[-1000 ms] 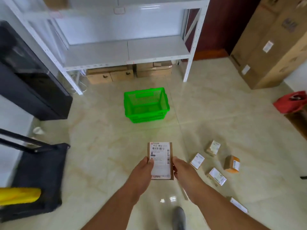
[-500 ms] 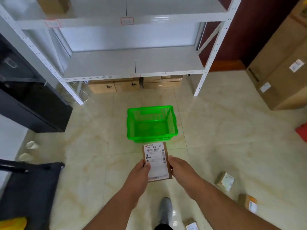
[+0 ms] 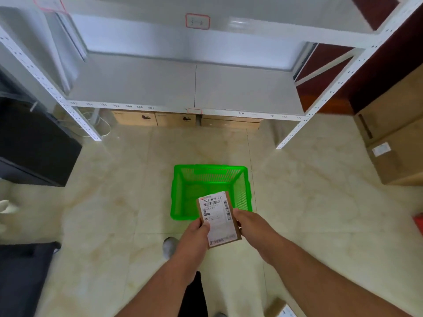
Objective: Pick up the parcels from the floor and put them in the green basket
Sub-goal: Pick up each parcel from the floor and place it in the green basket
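Observation:
A flat brown cardboard parcel [image 3: 218,219] with a white shipping label faces up between both my hands. My left hand [image 3: 195,239] grips its left edge and my right hand [image 3: 253,227] grips its right edge. The parcel's far end overlaps the near rim of the green basket [image 3: 183,197], which stands on the tiled floor just ahead. The basket's visible inside looks bare. One more parcel [image 3: 285,311] shows at the bottom edge, on the floor to my right.
A white metal shelf rack [image 3: 295,131] stands behind the basket, with cardboard boxes [image 3: 155,118] under its lowest shelf. A black cabinet [image 3: 34,145] is at the left, large cartons [image 3: 393,143] at the right. My shoe [image 3: 169,247] is on the floor below the hands.
I have walked toward the basket with the parcel held in both hands. The basket now sits right under the parcel's far end. The scattered floor parcels have dropped out of view behind me.

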